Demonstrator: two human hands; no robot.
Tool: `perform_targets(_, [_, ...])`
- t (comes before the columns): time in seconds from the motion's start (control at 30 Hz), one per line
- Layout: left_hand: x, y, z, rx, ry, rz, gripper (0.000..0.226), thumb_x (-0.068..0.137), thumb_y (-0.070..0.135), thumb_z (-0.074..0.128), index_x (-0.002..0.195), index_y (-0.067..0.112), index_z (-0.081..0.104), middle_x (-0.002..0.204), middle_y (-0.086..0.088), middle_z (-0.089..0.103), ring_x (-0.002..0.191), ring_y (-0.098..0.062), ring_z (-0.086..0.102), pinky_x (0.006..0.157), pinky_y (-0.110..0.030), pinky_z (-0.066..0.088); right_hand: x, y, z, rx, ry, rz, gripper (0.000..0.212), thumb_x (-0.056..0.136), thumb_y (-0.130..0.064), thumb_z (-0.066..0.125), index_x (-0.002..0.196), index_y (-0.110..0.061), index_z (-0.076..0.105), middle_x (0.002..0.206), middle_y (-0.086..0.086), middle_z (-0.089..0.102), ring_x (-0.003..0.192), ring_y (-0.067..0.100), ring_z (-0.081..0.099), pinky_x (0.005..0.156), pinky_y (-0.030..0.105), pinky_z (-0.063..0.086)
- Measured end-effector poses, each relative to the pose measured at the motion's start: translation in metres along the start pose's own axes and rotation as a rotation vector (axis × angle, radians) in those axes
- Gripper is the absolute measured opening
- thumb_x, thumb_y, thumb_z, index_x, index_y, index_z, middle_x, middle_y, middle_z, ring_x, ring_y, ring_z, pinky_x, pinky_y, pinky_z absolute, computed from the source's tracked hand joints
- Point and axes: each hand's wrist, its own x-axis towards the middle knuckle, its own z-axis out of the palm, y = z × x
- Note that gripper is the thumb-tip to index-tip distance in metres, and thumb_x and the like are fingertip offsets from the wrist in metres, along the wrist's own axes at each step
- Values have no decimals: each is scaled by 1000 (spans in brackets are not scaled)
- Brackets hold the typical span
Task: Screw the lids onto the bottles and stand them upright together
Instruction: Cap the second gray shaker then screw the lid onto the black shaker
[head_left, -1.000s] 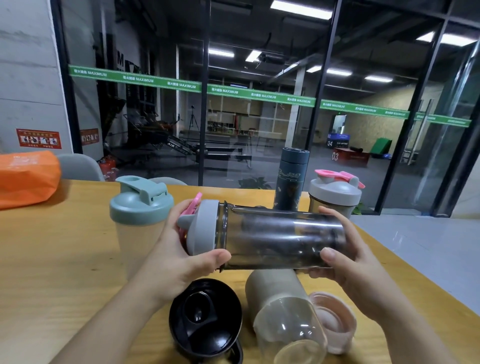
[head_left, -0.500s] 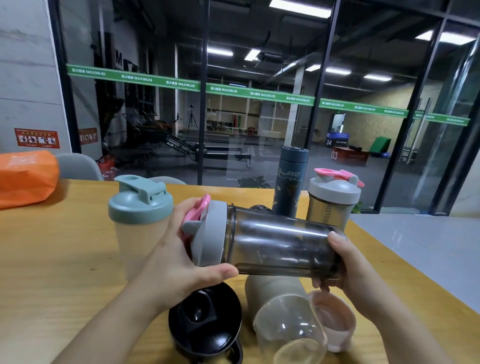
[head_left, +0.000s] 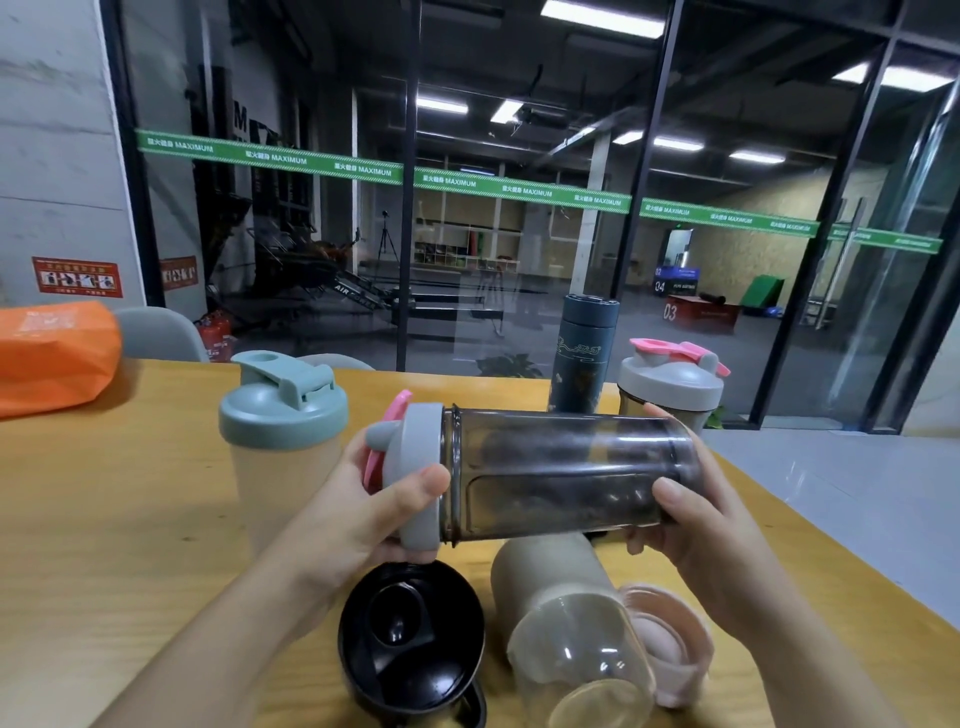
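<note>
I held the smoky shaker bottle (head_left: 561, 475) sideways above the surface (head_left: 119, 519), my left hand (head_left: 358, 514) gripping its grey lid (head_left: 415, 475), my right hand (head_left: 691, 519) wrapped round its base, three capped bottles upright beyond, while the beige bottle (head_left: 566, 629), pink lid (head_left: 670, 644) and black lid (head_left: 410, 639) waited near me.

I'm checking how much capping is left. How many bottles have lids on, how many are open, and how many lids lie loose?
Capped bottles: 4 (held smoky bottle, teal-lidded shaker, dark flask, pink-capped shaker)
Open bottles: 1 (beige bottle, lying down)
Loose lids: 2 (black lid, pink lid)
Total: 7
</note>
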Motion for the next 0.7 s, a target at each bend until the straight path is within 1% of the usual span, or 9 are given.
perform_targets(0.03, [0,-2,1,-16,-1,-9,97,18,60,89,106,65,47,119,11,64,88,-12,70,58,-33,56,0,0,0,3,3,0,78,53,-45,81,124,-30,54,87,4,67,62,21,57,47,28,48])
perform_targets(0.1, [1,-4,2,-59,4,-13,97,18,57,91,105,63,49,117,8,66,87,-13,70,59,-34,56,0,-1,1,-1,-8,5,82,47,-57,84,119,-28,57,80,5,67,55,22,55,45,27,47])
perform_targets(0.2, [1,-5,1,-80,13,8,95,18,56,91,104,62,51,114,8,66,91,-13,69,60,-32,55,-1,-1,1,-15,-3,23,85,41,-66,82,110,-22,59,73,5,66,50,23,55,42,26,46])
perform_targets(0.3, [1,-3,1,-59,9,70,97,20,51,92,107,59,50,100,16,70,86,-6,69,61,-23,54,0,1,0,-48,12,41,81,41,-71,78,101,-20,59,72,5,66,48,22,53,40,26,43])
perform_targets(0.37, [1,-3,1,-17,16,117,94,30,38,89,113,56,48,104,15,69,91,-5,69,66,-19,54,0,3,-2,-72,25,61,89,42,-75,75,103,-14,56,69,6,65,46,22,51,39,27,41])
perform_targets(0.43, [0,-1,3,17,22,154,89,37,31,80,116,53,47,111,9,65,93,-4,68,69,-16,53,-1,4,-3,-98,25,98,98,44,-77,71,108,-6,52,65,7,62,44,21,49,38,28,38])
perform_targets(0.57, [-2,1,5,62,14,185,88,36,29,78,116,49,47,110,9,63,86,-1,67,64,-14,52,-1,2,-2,-73,-26,175,97,45,-73,69,106,0,51,61,7,61,43,21,48,38,30,36])
perform_targets(0.63, [-1,1,4,58,19,189,86,37,30,79,116,49,48,111,8,64,90,-3,67,65,-16,53,-1,2,-1,-24,-38,190,99,42,-73,73,106,-2,51,64,10,62,45,22,51,37,29,38])
perform_targets(0.7, [-1,0,4,36,35,193,84,40,32,78,116,49,49,111,8,66,94,-3,67,68,-15,53,0,2,-1,20,-42,184,103,39,-74,75,109,-3,52,73,13,65,49,22,56,38,28,42])
